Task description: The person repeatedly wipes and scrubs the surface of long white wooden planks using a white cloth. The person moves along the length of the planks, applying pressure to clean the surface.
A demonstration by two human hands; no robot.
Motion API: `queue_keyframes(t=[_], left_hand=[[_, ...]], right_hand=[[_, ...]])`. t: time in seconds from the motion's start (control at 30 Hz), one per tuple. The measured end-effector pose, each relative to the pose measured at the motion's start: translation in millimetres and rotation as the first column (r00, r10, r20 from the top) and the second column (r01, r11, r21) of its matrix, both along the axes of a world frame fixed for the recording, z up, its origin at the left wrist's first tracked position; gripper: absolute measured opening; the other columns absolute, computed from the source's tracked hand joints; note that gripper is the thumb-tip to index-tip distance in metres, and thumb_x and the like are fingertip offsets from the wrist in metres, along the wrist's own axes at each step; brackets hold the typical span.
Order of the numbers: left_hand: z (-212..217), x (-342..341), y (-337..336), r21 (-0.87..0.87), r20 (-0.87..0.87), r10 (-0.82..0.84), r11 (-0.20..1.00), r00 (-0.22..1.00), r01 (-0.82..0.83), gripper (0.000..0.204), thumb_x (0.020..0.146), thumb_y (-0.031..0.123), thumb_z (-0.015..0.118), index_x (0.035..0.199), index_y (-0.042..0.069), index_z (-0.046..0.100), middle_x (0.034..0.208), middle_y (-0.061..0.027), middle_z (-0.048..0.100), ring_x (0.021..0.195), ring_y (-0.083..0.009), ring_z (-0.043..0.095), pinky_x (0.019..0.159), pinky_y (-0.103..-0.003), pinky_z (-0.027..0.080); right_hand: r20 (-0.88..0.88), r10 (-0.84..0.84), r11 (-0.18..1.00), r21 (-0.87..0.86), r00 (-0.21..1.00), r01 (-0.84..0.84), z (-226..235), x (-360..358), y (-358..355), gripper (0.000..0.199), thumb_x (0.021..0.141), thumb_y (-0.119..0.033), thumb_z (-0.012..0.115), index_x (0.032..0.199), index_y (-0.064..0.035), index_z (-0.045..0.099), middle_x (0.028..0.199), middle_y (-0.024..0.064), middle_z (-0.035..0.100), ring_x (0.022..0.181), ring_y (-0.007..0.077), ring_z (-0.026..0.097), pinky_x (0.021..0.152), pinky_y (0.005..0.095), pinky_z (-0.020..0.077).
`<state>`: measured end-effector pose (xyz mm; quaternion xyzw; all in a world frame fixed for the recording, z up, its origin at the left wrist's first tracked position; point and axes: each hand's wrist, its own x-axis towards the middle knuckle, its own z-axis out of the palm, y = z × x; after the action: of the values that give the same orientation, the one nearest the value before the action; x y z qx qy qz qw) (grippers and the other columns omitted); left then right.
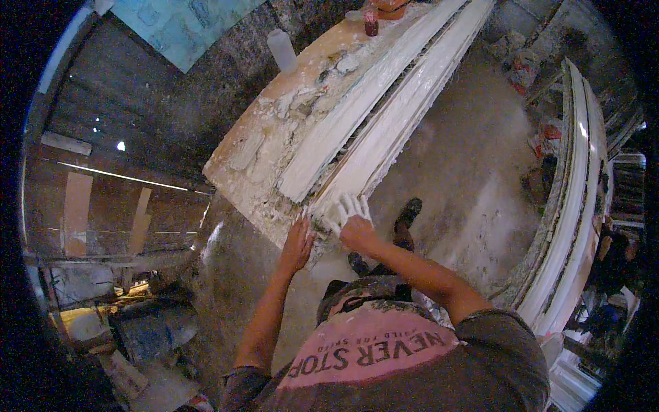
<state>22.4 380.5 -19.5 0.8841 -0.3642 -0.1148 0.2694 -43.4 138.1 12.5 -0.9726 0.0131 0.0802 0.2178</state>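
Note:
My right hand [355, 225] lies with spread fingers on the near end of a long white plaster strip [398, 130]. Wet white plaster coats its fingers. Close by on the left, my left hand [297, 244] is at the near edge of the work table [237, 154], its fingers stretched toward the strip's end. Nothing shows in its grasp. A second white strip [343, 134] runs alongside the first, a dark narrow gap between them. Rough fibres stick out along the strips' edges.
Dried plaster lumps [302, 103] crust the table's left part. A whitish plastic container [281, 51] and a red jar [371, 22] stand farther back. On the right is another bench with long white mouldings [573, 206]; a person [611, 257] is beyond it. A bluish sheet [182, 31] is at upper left.

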Motion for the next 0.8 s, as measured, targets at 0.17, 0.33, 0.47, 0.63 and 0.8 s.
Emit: queue_keyframes(t=[0.17,0.33,0.47,0.63,0.8], left_hand=[[2.3,13.8,-35.8,0.027,-0.005,-0.068,0.997,0.998,0.068,0.056,0.107,0.022,0.048,0.155,-0.003,0.035,0.156,-0.0301,0.041,0.143,-0.043,0.042,0.121,-0.054,0.028],[-0.1,26.3,-70.0,0.318,0.131,-0.304,0.914,0.944,0.251,0.055,0.108,0.028,0.04,0.156,0.001,0.037,0.158,-0.0213,0.042,0.147,-0.0335,0.041,0.122,-0.059,0.023],[1.5,31.7,-72.3,0.449,0.103,-0.351,0.851,0.931,0.271,0.055,0.109,0.033,0.035,0.156,0.003,0.038,0.162,-0.0159,0.039,0.151,-0.0294,0.035,0.124,-0.058,0.021],[16.8,29.1,-63.1,0.38,0.105,-0.344,0.881,0.933,0.282,0.054,0.109,0.032,0.037,0.155,0.004,0.041,0.167,-0.0142,0.03,0.154,-0.0277,0.03,0.125,-0.058,0.02],[33.5,28.3,-65.5,0.463,-0.011,-0.312,0.841,0.95,0.281,0.055,0.108,0.033,0.04,0.155,0.005,0.041,0.17,-0.013,0.024,0.156,-0.0283,0.025,0.126,-0.058,0.015]], right_hand=[[0.112,-0.062,0.994,0.1,0.992,0.051,8.5,-14.5,-7.0,0.068,0.104,-0.046,0.046,0.151,0.0039,0.042,0.165,0.0269,0.025,0.153,0.0476,0.02,0.125,0.0596,0.01],[0.053,-0.114,0.991,0.075,0.992,0.11,8.7,-29.1,12.8,0.065,0.105,-0.04,0.044,0.151,0.006,0.041,0.166,0.0301,0.019,0.154,0.0488,0.014,0.125,0.0609,0.0081],[0.036,-0.163,0.985,0.068,0.986,0.16,9.2,-35.0,37.2,0.065,0.104,-0.036,0.043,0.152,0.0086,0.038,0.166,0.0322,0.014,0.155,0.0499,0.008,0.124,0.0627,0.003],[0.138,-0.254,0.949,-0.156,0.957,0.274,-6.3,-4.3,11.3,0.057,0.101,-0.033,0.046,0.141,0.0073,0.047,0.153,0.0323,0.029,0.145,0.0492,0.023,0.119,0.0619,0.0143],[0.065,-0.123,0.96,-0.244,0.99,0.135,-25.1,67.9,-125.6,0.048,0.097,-0.031,0.05,0.127,0.0053,0.056,0.137,0.0304,0.041,0.132,0.0478,0.036,0.112,0.0606,0.0255]])
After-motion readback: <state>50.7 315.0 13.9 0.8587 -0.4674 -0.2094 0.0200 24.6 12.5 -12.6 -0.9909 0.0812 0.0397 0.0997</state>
